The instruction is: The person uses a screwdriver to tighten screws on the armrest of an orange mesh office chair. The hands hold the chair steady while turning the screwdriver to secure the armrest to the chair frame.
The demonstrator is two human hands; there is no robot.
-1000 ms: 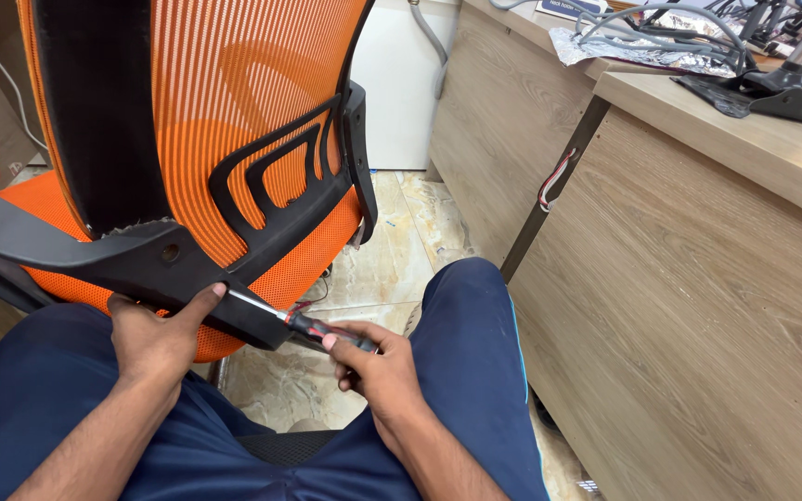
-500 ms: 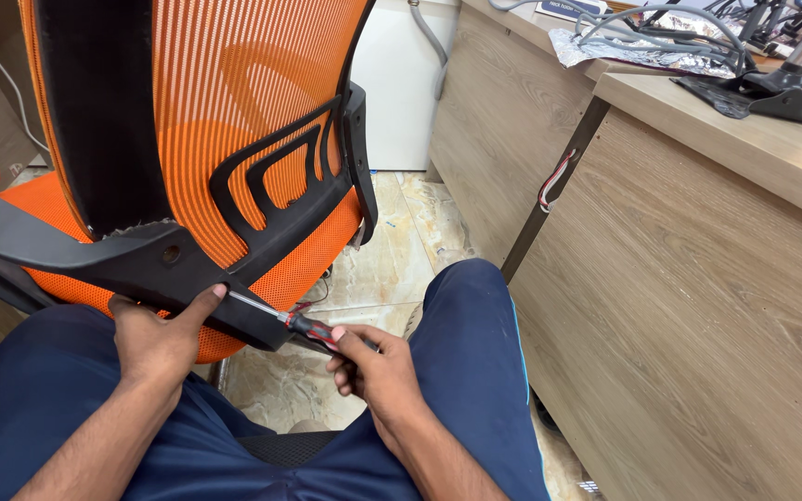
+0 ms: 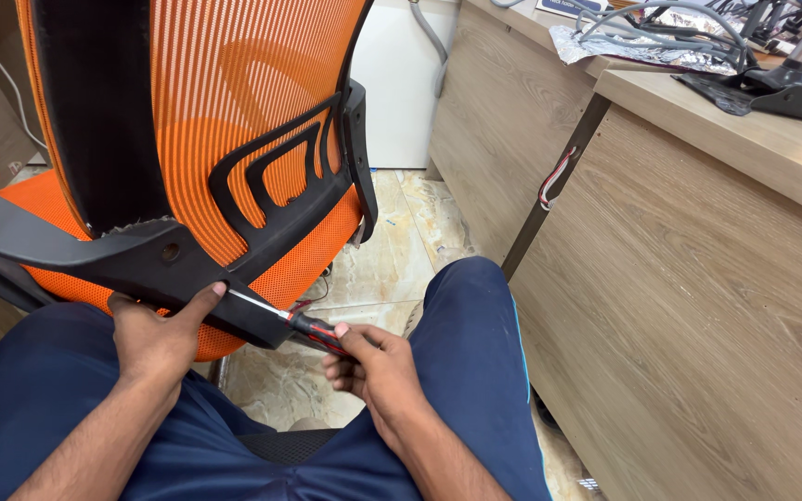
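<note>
An orange mesh office chair (image 3: 234, 102) with a black plastic frame (image 3: 141, 255) stands in front of my knees, its back towards me. My right hand (image 3: 373, 366) grips the red-and-black handle of a screwdriver (image 3: 303, 325). Its metal shaft points left into the underside of the black frame. My left hand (image 3: 155, 339) rests under that frame, with the thumb pressed against it right where the screwdriver tip meets it. My dark blue trousers (image 3: 475, 353) fill the lower part of the view.
A light wooden desk (image 3: 698, 278) rises at my right, with grey cables, foil (image 3: 642, 46) and black metal parts (image 3: 772, 88) on top. A white panel (image 3: 401, 93) stands behind the chair. Marble-pattern floor tiles (image 3: 392, 250) show between my legs.
My right hand has drawn back slightly along the screwdriver and turned a little. The left thumb stays at the tip, and the chair has not moved.
</note>
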